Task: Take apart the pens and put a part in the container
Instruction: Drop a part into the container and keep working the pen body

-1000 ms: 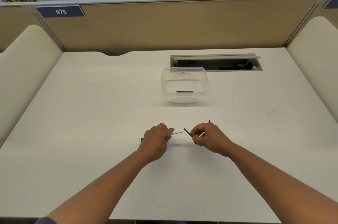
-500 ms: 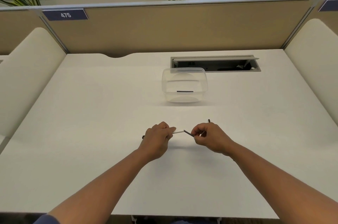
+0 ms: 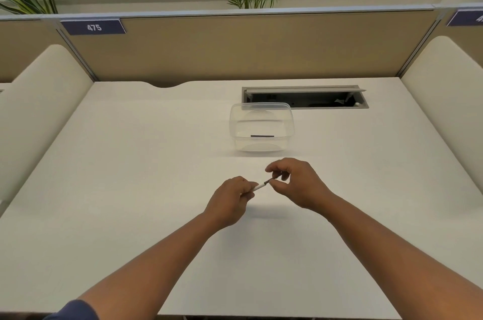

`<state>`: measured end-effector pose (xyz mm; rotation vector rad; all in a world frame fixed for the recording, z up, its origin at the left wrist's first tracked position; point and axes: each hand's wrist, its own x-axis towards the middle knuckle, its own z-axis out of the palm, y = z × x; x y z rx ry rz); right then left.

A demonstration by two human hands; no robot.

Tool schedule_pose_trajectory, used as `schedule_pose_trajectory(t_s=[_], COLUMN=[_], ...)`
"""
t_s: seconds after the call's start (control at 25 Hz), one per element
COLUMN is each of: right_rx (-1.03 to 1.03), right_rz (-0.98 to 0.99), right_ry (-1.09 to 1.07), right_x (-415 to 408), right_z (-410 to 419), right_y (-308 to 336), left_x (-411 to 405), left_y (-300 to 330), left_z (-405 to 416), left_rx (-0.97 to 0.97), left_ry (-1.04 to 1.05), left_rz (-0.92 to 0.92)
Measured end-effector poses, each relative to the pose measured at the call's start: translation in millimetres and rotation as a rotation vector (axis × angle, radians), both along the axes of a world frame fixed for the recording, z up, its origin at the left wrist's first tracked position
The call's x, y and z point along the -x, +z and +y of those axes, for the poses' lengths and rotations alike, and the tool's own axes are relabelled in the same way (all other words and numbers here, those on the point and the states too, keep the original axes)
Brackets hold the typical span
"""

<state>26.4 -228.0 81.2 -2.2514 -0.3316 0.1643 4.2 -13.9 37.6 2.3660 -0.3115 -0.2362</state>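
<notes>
Pen (image 3: 262,185) slants up-right, left hand (image 3: 230,202) gripping its body, right hand (image 3: 295,183) pinching its tip.

Bright, even, diffuse light from overhead; no hard glare on the white desk (image 3: 130,189); only soft, faint shadows under the hands and beside the clear container (image 3: 262,126); mild reflections on the container walls; strong wide-angle bending of the partition (image 3: 235,53) and desk edges toward the corners; slight softness and compression smear throughout, finer detail between the fingers hard to resolve.
</notes>
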Motion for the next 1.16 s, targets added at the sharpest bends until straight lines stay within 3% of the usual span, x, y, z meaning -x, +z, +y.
schedule_pose_trajectory(t_s=[0.16,0.4,0.72,1.16], right_rx=[-0.190,-0.166,0.154,0.329], right_rz=[0.035,0.170,0.260,0.361], right_ry=[-0.098,-0.213,-0.428,-0.495], right_x=[-0.7,1.4,-2.8,-13.6], right_z=[-3.4,-22.8,-47.8,-46.8], right_y=[-2.2,-32.0,-72.5,-90.3], left_x=[-4.6,-7.7,-11.9,-15.5], left_y=[0.0,0.0,-6.4,-9.2], left_z=[-4.9,-6.2,-4.9,-1.5], left_rx=[0.181,0.338,0.347,0.363], left_ry=[0.136,0.195,0.229,0.243], left_rz=[0.067,0.117,0.136,0.163])
